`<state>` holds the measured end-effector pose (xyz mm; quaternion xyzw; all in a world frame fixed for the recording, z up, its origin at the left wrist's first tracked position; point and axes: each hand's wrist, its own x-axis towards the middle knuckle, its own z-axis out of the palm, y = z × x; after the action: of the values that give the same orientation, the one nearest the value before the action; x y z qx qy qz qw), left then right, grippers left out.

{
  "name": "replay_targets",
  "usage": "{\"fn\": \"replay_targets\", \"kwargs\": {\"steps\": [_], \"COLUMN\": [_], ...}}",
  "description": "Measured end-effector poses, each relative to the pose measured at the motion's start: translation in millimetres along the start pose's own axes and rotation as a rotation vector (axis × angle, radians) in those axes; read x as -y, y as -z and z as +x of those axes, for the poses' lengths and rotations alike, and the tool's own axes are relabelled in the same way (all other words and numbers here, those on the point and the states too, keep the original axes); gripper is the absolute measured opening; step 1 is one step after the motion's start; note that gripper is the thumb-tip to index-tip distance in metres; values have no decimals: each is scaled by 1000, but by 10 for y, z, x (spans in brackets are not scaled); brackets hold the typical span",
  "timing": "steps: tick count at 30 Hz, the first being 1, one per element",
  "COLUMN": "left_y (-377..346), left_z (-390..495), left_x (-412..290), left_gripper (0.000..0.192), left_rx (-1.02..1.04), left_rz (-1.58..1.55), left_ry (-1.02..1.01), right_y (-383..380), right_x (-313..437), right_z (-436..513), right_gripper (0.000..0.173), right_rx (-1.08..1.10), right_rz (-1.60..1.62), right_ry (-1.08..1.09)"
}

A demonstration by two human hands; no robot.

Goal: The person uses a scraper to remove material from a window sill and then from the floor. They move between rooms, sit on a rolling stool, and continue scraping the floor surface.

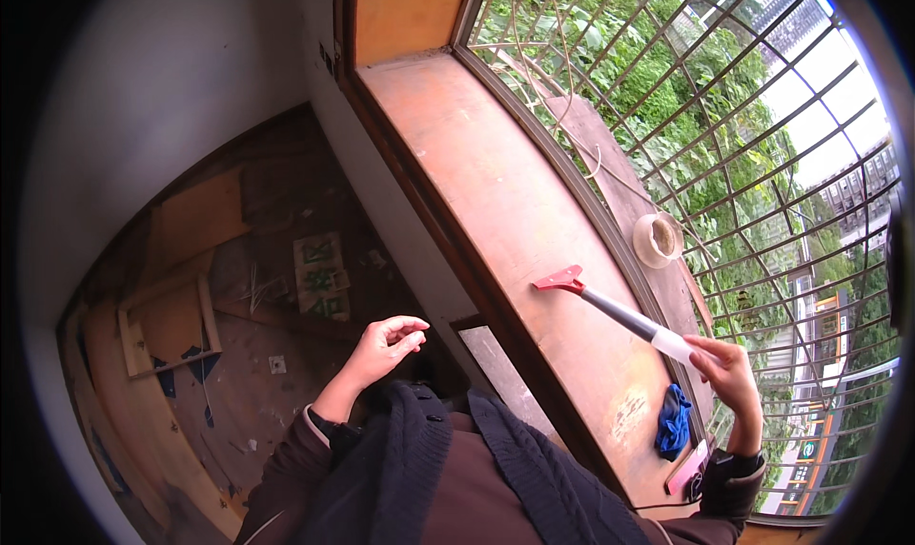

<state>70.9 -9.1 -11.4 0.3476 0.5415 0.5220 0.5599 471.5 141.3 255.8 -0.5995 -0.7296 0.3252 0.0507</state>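
Note:
My right hand [725, 375] grips the pale end of a long-handled scraper [622, 315]. Its red head touches, or hangs just above, the reddish wooden windowsill [486, 166]; which of the two I cannot tell. The handle slants down to the right from the head, grey first and then whitish. My left hand [389, 345] is held in the air left of the sill, fingers curled loosely with a gap at the thumb, nothing in it. Near my right forearm, a crumpled blue cloth [673, 422] lies on the sill beside a pink phone-like object [688, 468] and a dark cable.
Beyond the window frame [615, 237], a plastic pot [658, 239] stands on an outer board before a metal grille [715, 151]. Down left, the dark floor holds a wooden frame [170, 325], boards [196, 212] and printed sheets [322, 277]. A white wall [164, 66] rises at the left.

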Motion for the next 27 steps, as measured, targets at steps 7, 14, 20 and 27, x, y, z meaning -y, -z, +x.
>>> {"fn": "replay_targets", "kwargs": {"steps": [7, 14, 20, 27], "left_y": [-53, 351, 507, 221], "left_z": [41, -472, -1067, -1786], "left_x": [-49, 168, 340, 640], "left_gripper": [21, 18, 18, 22], "left_rx": [66, -209, -493, -797], "left_rz": [47, -73, -123, -160], "left_ry": [18, -5, -55, -82], "right_y": [-132, -289, -623, -1322], "right_x": [72, 645, 1311, 1863], "right_z": [-31, 1024, 2653, 4103], "right_gripper": [28, 32, 32, 33], "right_rx": [-21, 51, 51, 0], "right_rz": [24, -116, -152, -3], "right_ry": [-60, 239, 384, 459]}}
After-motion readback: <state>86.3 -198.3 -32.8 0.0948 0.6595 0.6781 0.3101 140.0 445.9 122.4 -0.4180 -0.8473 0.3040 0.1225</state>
